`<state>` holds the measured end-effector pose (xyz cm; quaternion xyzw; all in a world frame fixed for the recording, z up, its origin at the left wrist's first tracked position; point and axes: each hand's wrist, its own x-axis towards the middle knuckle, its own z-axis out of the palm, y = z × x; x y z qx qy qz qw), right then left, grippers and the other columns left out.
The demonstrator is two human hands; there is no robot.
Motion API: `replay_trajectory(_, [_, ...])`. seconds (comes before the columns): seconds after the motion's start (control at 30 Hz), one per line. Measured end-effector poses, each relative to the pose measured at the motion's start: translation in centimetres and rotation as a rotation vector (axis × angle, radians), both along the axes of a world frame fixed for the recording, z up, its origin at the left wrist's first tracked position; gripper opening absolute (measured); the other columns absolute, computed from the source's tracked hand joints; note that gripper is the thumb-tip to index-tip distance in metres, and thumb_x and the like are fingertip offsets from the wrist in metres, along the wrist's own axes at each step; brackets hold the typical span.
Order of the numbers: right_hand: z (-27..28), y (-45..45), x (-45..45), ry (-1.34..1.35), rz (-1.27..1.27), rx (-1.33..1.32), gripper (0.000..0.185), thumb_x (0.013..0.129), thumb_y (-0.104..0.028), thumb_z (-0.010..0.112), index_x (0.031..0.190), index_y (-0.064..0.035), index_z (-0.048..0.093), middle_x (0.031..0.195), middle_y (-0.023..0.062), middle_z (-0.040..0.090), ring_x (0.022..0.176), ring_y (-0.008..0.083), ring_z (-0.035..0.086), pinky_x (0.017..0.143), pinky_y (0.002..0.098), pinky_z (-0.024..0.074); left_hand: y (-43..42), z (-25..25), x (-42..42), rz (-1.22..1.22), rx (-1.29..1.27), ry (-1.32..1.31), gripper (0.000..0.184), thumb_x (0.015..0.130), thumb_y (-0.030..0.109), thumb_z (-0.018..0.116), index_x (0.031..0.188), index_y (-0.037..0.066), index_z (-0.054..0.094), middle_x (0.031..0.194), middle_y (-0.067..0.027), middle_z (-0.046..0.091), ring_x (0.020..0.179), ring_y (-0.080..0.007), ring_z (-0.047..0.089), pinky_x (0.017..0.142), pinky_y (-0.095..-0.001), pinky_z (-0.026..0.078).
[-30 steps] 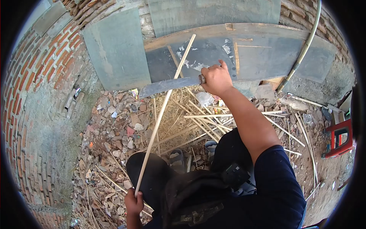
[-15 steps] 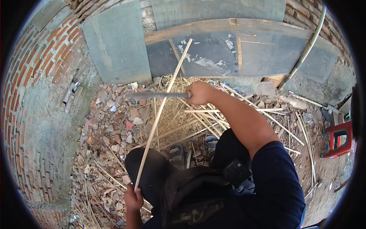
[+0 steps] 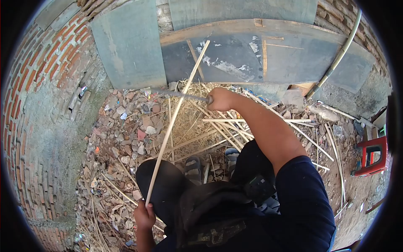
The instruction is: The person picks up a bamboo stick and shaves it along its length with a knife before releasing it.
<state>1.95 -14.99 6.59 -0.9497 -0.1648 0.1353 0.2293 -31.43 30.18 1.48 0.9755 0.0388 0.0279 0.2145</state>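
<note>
Over my left knee (image 3: 170, 180) slants a long pale wooden strip (image 3: 171, 126), its near end gripped in my closed left hand (image 3: 144, 216). My right hand (image 3: 221, 99) is wrapped tight round the handle of a long knife (image 3: 196, 97); its blade crosses the strip, too blurred to say whether they touch. Beyond, loose strips (image 3: 218, 120) lie among shavings (image 3: 191, 119).

Stick (image 3: 173, 122): pale, slender, straight; slants across the view, far end to the right. Knife (image 3: 195, 97): grey blade, blurred, seen nearly edge-on, tip leftward; crosses the stick's far half. Contact indeterminable.
</note>
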Motion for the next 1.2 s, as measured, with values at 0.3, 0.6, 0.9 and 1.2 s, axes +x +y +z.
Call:
replay_trajectory(0.3, [2.5, 1.1, -2.4, -0.021, 0.108, -0.142, 0.034, 0.075, -0.027, 0.067, 0.101, -0.0057, 0.076, 0.085, 0.0165, 0.072, 0.085, 0.0339, 0.071, 0.078, 0.0461, 0.0552, -1.0, 2.8, 0.9, -0.078, 0.030, 0.083, 0.038, 0.099, 0.036, 0.058, 0.085, 0.001, 0.054, 0.062, -0.0214, 0.059, 0.062, -0.0475, 0.062, 0.054, -0.0512, 0.047])
replay_trajectory(0.6, [-2.2, -2.5, 1.5, -0.044, -0.157, 0.128, 0.036, 0.073, -0.034, 0.072, 0.090, -0.0012, 0.071, 0.089, 0.0221, 0.072, 0.086, 0.0364, 0.070, 0.079, 0.0464, 0.0542, 0.5, 1.7, 0.5, -0.049, 0.015, 0.054, 0.037, 0.100, 0.036, 0.057, 0.085, 0.003, 0.054, 0.060, -0.0199, 0.059, 0.060, -0.0463, 0.063, 0.052, -0.0495, 0.046])
replay_trajectory(0.9, [2.2, 0.4, -2.9, -0.105, 0.187, -0.166, 0.024, 0.075, -0.025, 0.068, 0.092, -0.0097, 0.074, 0.085, 0.0142, 0.072, 0.085, 0.0342, 0.070, 0.077, 0.0462, 0.0547, -1.0, 3.2, -0.5, -0.135, -0.059, 0.088, 0.037, 0.103, 0.032, 0.051, 0.081, 0.002, 0.052, 0.060, -0.0211, 0.056, 0.060, -0.0471, 0.061, 0.052, -0.0496, 0.044])
replay_trajectory(1.2, [1.6, 2.0, -2.5, -0.061, 0.142, -0.097, 0.028, 0.077, -0.024, 0.067, 0.099, -0.0094, 0.076, 0.087, 0.0134, 0.073, 0.083, 0.0313, 0.071, 0.075, 0.0456, 0.0549, -1.3, 4.0, -0.4, -0.133, -0.062, 0.153, 0.044, 0.107, 0.035, 0.042, 0.081, 0.001, 0.050, 0.059, -0.0232, 0.054, 0.061, -0.0502, 0.059, 0.052, -0.0516, 0.042])
